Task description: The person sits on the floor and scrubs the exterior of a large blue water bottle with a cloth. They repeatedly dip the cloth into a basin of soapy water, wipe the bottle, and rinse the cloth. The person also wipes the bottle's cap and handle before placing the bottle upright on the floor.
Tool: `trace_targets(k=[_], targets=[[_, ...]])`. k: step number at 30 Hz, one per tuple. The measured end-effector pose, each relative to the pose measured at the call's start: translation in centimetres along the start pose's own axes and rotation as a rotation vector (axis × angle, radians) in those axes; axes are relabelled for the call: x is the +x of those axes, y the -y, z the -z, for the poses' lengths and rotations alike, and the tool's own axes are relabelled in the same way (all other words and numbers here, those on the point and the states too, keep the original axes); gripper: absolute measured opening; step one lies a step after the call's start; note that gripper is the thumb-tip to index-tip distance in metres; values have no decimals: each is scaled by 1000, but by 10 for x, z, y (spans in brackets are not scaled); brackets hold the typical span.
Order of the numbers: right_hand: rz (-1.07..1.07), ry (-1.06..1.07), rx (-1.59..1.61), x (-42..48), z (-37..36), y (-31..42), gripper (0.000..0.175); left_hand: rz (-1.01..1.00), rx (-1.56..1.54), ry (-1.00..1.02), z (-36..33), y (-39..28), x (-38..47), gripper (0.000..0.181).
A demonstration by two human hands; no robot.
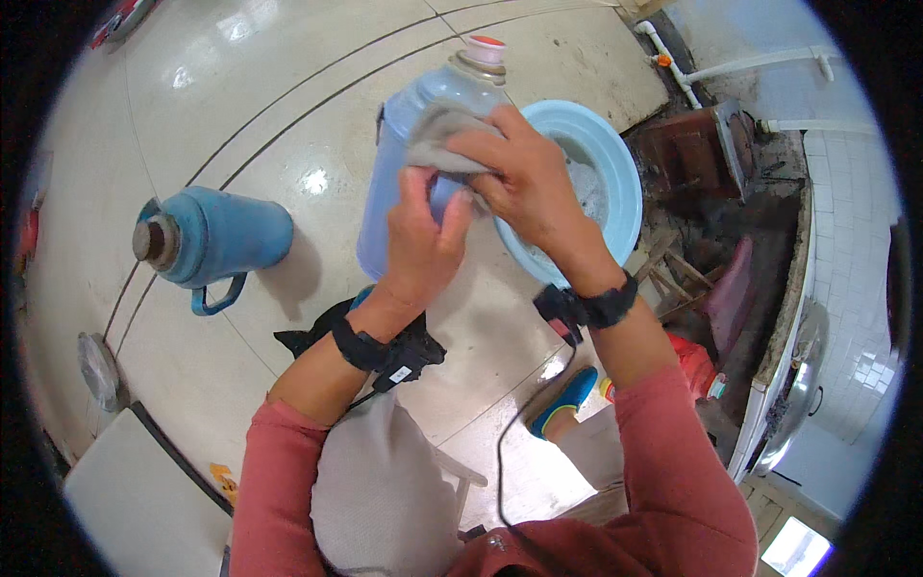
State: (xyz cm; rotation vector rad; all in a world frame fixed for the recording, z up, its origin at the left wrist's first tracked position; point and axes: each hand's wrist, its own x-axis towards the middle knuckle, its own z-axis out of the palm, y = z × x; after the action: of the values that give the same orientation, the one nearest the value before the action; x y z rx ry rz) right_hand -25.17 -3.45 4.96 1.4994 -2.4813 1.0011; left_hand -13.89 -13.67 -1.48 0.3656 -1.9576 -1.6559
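Observation:
A lavender-blue thermos flask (pixel 389 209) is before me, its stopper (pixel 484 52) topped in red. My left hand (pixel 429 234) is at the flask's handle side, thumb and finger around what looks like the blue handle; motion blur hides the exact grip. A grey cloth (pixel 440 137) is bunched in my right hand (pixel 523 169) and pressed against the flask's shoulder. Just behind that hand, a light-blue plastic basin (pixel 626 173) holds sudsy water (pixel 588 191). To the left, apart from both hands, is a second blue thermos flask (pixel 238 234) with a dark stopper.
Tiled floor (pixel 303 130) spreads around the flasks. A wooden stool (pixel 670 274), a red plastic bottle (pixel 696 364) and a brown box-like object (pixel 685 155) are at the right, near white pipes (pixel 750 65). A light-coloured seat (pixel 144 498) is at lower left. A cable (pixel 501 440) hangs from my right wrist strap.

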Motion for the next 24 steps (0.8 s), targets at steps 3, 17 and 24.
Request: trace_targets(k=[3,17,24], targets=[[-188,68,-60,-22,28,4,28,72,32,44,-2,-2,-6,37],[-279,-284,144,-50,-31,-6,30,111,-60,6,-2,6,-6,42],[-377,-384,143,-66,-62,-20,36,292,-257,56,8,9,10,41]])
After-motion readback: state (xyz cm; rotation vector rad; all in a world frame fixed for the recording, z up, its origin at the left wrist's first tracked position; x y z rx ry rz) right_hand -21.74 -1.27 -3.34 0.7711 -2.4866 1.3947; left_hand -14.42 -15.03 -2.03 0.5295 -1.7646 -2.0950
